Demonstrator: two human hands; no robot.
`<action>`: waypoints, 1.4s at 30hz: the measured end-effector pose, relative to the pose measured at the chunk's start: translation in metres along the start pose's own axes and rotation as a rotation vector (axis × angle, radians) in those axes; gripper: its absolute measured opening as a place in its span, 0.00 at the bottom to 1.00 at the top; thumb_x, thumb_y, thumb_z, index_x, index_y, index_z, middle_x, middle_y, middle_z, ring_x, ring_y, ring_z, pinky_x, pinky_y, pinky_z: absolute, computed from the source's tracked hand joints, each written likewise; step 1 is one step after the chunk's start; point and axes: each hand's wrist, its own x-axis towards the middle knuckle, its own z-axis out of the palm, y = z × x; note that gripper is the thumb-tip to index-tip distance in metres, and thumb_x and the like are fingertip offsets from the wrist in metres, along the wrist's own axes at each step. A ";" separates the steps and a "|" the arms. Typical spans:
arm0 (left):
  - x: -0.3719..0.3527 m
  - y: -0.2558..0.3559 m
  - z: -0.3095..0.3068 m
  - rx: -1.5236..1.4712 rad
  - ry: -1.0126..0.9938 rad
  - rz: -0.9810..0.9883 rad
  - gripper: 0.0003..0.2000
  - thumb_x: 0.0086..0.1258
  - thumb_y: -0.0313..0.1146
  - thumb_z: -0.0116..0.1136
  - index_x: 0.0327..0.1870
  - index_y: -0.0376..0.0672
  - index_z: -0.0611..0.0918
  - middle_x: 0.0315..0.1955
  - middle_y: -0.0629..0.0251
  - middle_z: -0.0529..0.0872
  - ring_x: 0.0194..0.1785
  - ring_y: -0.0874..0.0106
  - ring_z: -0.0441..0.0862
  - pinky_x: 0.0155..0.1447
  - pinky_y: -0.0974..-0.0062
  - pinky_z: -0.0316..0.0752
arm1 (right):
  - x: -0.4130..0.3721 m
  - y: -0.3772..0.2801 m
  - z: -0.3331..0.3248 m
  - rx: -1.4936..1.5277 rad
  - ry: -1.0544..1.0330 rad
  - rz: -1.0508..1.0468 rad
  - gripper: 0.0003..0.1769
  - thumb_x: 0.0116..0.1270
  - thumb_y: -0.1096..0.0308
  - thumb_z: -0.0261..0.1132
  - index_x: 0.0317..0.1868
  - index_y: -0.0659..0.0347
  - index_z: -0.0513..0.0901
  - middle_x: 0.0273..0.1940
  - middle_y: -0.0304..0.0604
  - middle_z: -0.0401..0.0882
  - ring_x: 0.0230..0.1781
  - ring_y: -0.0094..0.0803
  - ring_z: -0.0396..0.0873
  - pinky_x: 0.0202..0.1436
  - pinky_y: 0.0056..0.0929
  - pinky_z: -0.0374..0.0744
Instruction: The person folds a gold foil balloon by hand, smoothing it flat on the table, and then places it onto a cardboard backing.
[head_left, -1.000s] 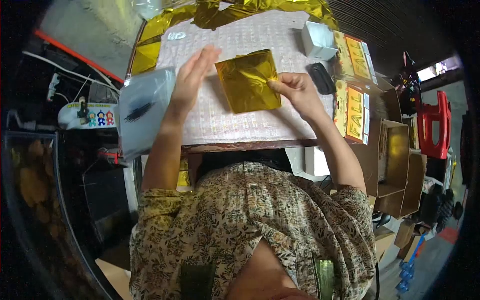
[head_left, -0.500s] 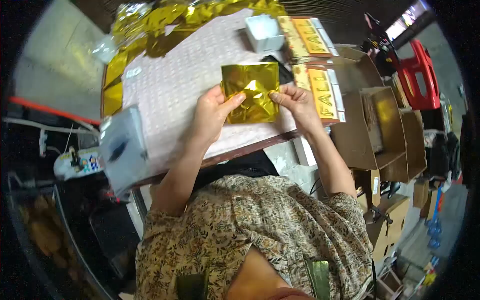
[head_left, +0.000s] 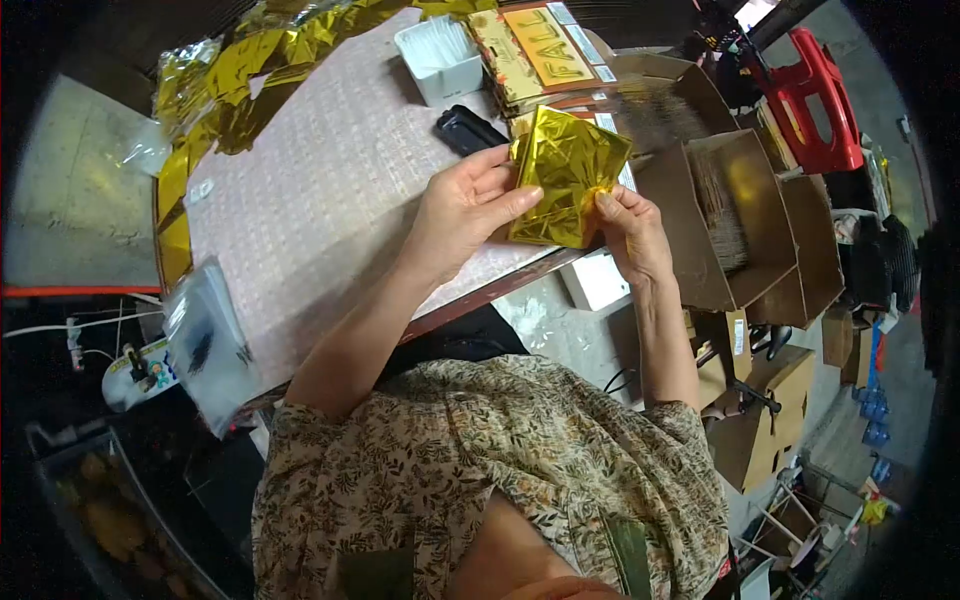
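Between my two hands is a shiny gold foil sheet, folded roughly square and tilted, held up near the table's right front edge. My left hand grips its left side, thumb in front and fingers behind. My right hand pinches its lower right corner, where the foil bunches up. Behind the foil lies a stack of printed cards marked FALL, with part of a second stack hidden by the sheet. Left of the cards are a black object and a white plastic bin holding white items.
Gold foil is heaped along the table's far left edge. Clear plastic bags lie at the near left corner. Open cardboard boxes stand to the right, with a red plastic stool beyond them.
The foil sheet has tilted and shifted right along with both hands. My view has turned rightward, so the table and boxes sit further left. Both hands still hold the foil.
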 end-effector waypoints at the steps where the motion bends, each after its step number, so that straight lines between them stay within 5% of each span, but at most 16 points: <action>1: 0.002 -0.001 0.002 -0.004 0.007 -0.002 0.23 0.74 0.21 0.62 0.69 0.27 0.72 0.58 0.51 0.85 0.59 0.72 0.83 0.62 0.76 0.81 | -0.001 -0.003 -0.002 -0.014 -0.027 -0.011 0.08 0.73 0.67 0.69 0.35 0.61 0.84 0.31 0.40 0.85 0.29 0.27 0.82 0.36 0.29 0.81; 9: 0.008 -0.002 0.004 -0.264 -0.014 -0.094 0.19 0.85 0.37 0.49 0.67 0.32 0.74 0.52 0.58 0.84 0.51 0.71 0.86 0.55 0.73 0.85 | -0.002 -0.011 -0.011 0.116 -0.162 0.045 0.05 0.72 0.70 0.69 0.38 0.63 0.84 0.38 0.40 0.88 0.36 0.26 0.84 0.46 0.27 0.81; 12: 0.006 0.005 0.005 -0.357 -0.092 -0.042 0.18 0.86 0.38 0.47 0.67 0.35 0.75 0.51 0.60 0.84 0.50 0.71 0.87 0.51 0.75 0.86 | -0.003 -0.013 -0.002 0.153 -0.004 0.115 0.10 0.69 0.69 0.70 0.47 0.64 0.82 0.40 0.41 0.86 0.37 0.30 0.83 0.46 0.31 0.79; 15: 0.009 0.007 0.008 -0.078 -0.117 0.101 0.17 0.86 0.39 0.47 0.68 0.42 0.75 0.50 0.62 0.84 0.49 0.77 0.85 0.46 0.81 0.85 | 0.000 -0.007 -0.020 0.353 -0.243 0.189 0.26 0.61 0.67 0.73 0.58 0.67 0.79 0.47 0.47 0.86 0.48 0.38 0.84 0.55 0.37 0.80; 20: 0.011 0.027 0.011 0.239 -0.236 0.271 0.18 0.86 0.43 0.45 0.69 0.49 0.76 0.47 0.73 0.84 0.38 0.86 0.81 0.37 0.87 0.77 | 0.006 0.007 -0.027 0.392 -0.265 0.245 0.30 0.60 0.70 0.74 0.61 0.72 0.78 0.50 0.51 0.87 0.49 0.42 0.87 0.66 0.40 0.80; 21: 0.017 0.024 0.010 0.312 -0.244 0.413 0.18 0.87 0.43 0.44 0.68 0.48 0.77 0.43 0.74 0.84 0.36 0.87 0.81 0.33 0.88 0.76 | 0.015 0.016 -0.031 0.554 -0.509 0.210 0.30 0.59 0.70 0.74 0.62 0.71 0.78 0.52 0.51 0.86 0.50 0.43 0.87 0.68 0.44 0.78; 24: 0.017 0.025 0.008 0.300 -0.222 0.406 0.18 0.87 0.43 0.43 0.68 0.48 0.77 0.44 0.74 0.85 0.36 0.88 0.82 0.31 0.89 0.76 | 0.003 0.008 -0.016 0.540 -0.401 0.232 0.34 0.57 0.66 0.75 0.64 0.66 0.78 0.57 0.51 0.84 0.55 0.47 0.84 0.73 0.55 0.71; 25: 0.013 0.032 0.006 0.299 -0.259 0.374 0.17 0.86 0.40 0.45 0.67 0.46 0.77 0.44 0.72 0.86 0.36 0.88 0.83 0.32 0.89 0.76 | 0.003 0.007 -0.011 0.587 -0.428 0.230 0.36 0.56 0.65 0.76 0.65 0.65 0.77 0.58 0.51 0.83 0.57 0.48 0.83 0.73 0.56 0.71; 29: 0.009 0.034 0.002 0.101 -0.357 0.214 0.14 0.85 0.34 0.47 0.66 0.43 0.77 0.44 0.70 0.87 0.35 0.87 0.84 0.32 0.88 0.78 | -0.009 -0.010 0.035 0.424 -0.235 0.207 0.14 0.76 0.54 0.62 0.51 0.53 0.81 0.30 0.29 0.83 0.35 0.38 0.85 0.50 0.48 0.82; 31: 0.009 0.035 -0.002 0.076 -0.444 0.197 0.13 0.84 0.34 0.50 0.62 0.39 0.77 0.39 0.67 0.87 0.35 0.81 0.87 0.37 0.84 0.85 | -0.003 -0.006 0.030 0.453 -0.286 0.217 0.17 0.76 0.53 0.61 0.54 0.56 0.79 0.32 0.34 0.84 0.32 0.38 0.84 0.47 0.47 0.84; 34: 0.006 0.043 -0.009 0.046 -0.528 0.152 0.13 0.82 0.34 0.54 0.58 0.35 0.80 0.39 0.62 0.90 0.35 0.75 0.91 0.40 0.80 0.89 | 0.009 0.001 0.019 0.328 -0.383 0.229 0.39 0.53 0.63 0.78 0.66 0.61 0.76 0.51 0.46 0.84 0.45 0.39 0.85 0.53 0.39 0.85; 38: -0.001 0.051 -0.014 0.171 -0.482 0.018 0.16 0.78 0.33 0.62 0.62 0.39 0.80 0.40 0.69 0.90 0.40 0.83 0.86 0.40 0.84 0.82 | 0.003 0.001 0.030 0.446 -0.092 0.323 0.26 0.56 0.68 0.76 0.56 0.67 0.83 0.43 0.46 0.87 0.41 0.38 0.87 0.51 0.33 0.85; 40: -0.002 0.049 -0.016 0.148 -0.461 -0.009 0.17 0.76 0.32 0.63 0.63 0.39 0.80 0.40 0.68 0.91 0.41 0.83 0.86 0.41 0.83 0.82 | 0.007 0.002 0.018 0.332 -0.321 0.299 0.21 0.58 0.70 0.75 0.50 0.72 0.85 0.43 0.49 0.88 0.42 0.37 0.87 0.52 0.33 0.84; 42: -0.003 0.046 -0.017 0.466 -0.282 0.114 0.17 0.72 0.25 0.66 0.61 0.39 0.81 0.39 0.68 0.90 0.44 0.82 0.85 0.44 0.81 0.83 | 0.012 0.005 0.001 0.299 -0.447 0.296 0.19 0.59 0.70 0.75 0.47 0.74 0.85 0.45 0.50 0.89 0.42 0.36 0.87 0.54 0.33 0.84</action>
